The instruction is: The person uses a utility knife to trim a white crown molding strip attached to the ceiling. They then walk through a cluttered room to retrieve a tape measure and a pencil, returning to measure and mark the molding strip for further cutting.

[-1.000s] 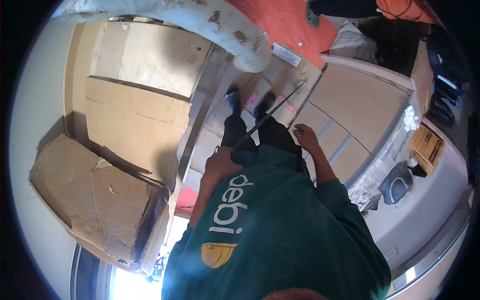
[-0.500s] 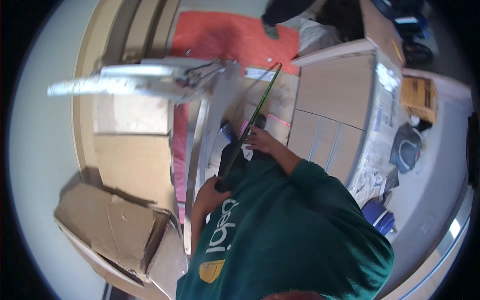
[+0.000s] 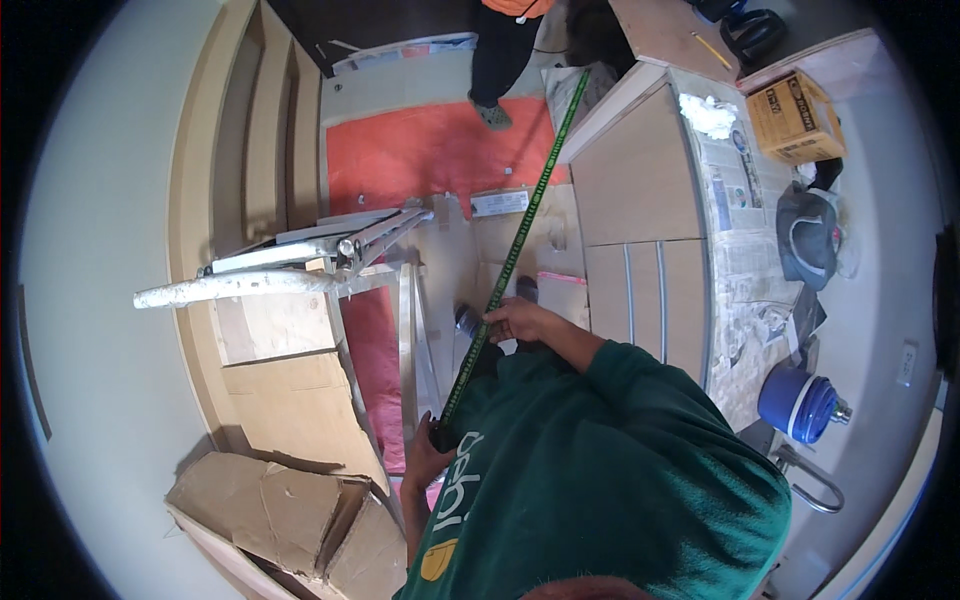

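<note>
A long green and black measuring tape [image 3: 520, 230] runs from my chest up past the corner of a beige cabinet [image 3: 640, 190]. My left hand [image 3: 428, 462] is closed around the tape's dark case [image 3: 441, 436], low against my green sweatshirt. My right hand [image 3: 517, 320] pinches the tape blade partway along, above my shoes [image 3: 468, 322]. The far end of the tape reaches toward the cabinet's top corner, near another person's legs.
A paint-spattered metal stepladder [image 3: 330, 262] stands to my left. Flattened cardboard [image 3: 285, 510] lies at lower left over red floor covering [image 3: 430, 150]. The newspaper-covered countertop [image 3: 735, 250] holds a blue jug [image 3: 800, 402] and a cardboard box [image 3: 795, 112]. A person in dark trousers [image 3: 503, 55] stands ahead.
The tape has been drawn out longer and now points toward the cabinet corner. My right hand slid along the blade. The view swung, bringing the ladder fully in at left.
</note>
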The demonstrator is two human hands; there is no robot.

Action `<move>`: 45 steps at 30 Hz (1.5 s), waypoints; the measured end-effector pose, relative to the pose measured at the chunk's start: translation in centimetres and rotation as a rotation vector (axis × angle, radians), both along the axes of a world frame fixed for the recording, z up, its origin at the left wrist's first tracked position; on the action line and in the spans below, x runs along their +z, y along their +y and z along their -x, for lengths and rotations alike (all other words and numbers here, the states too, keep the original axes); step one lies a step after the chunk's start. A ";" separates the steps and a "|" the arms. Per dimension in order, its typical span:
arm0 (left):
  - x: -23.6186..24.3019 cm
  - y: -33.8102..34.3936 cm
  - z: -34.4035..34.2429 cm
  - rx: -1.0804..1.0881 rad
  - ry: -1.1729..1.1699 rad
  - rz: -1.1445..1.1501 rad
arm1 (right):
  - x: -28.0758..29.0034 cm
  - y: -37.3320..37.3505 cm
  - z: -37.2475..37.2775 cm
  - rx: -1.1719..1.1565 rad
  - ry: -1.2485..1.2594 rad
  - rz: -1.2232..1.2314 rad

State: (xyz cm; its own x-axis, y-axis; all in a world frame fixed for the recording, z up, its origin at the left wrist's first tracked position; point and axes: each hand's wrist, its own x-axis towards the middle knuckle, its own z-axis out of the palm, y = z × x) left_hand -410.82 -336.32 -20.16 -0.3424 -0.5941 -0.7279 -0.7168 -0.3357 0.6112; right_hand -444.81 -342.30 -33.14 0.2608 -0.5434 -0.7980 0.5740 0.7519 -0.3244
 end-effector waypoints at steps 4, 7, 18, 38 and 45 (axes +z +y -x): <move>-3.3 1.6 -1.5 -0.065 -0.030 0.122 | 0.6 0.4 1.1 0.131 0.026 0.129; -5.2 2.6 -2.4 -0.017 0.040 0.100 | 2.8 -0.2 1.3 0.165 0.096 0.221; -3.5 2.4 0.7 0.358 0.297 -0.133 | 8.5 -0.9 2.4 0.313 0.205 0.362; -11.7 -0.8 1.2 0.168 0.102 -0.211 | 14.6 1.9 2.8 0.710 0.801 1.138; -7.2 -3.3 4.2 0.150 0.222 -0.191 | 18.6 3.5 4.9 0.582 0.784 1.109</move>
State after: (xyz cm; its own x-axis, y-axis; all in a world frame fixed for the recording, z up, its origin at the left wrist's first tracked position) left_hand -414.97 -339.65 -27.36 -0.4242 -0.5103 -0.7481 -0.5066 -0.5510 0.6632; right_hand -449.73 -338.81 -14.50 0.3589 -0.9289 -0.0913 -0.3038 -0.0238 -0.9524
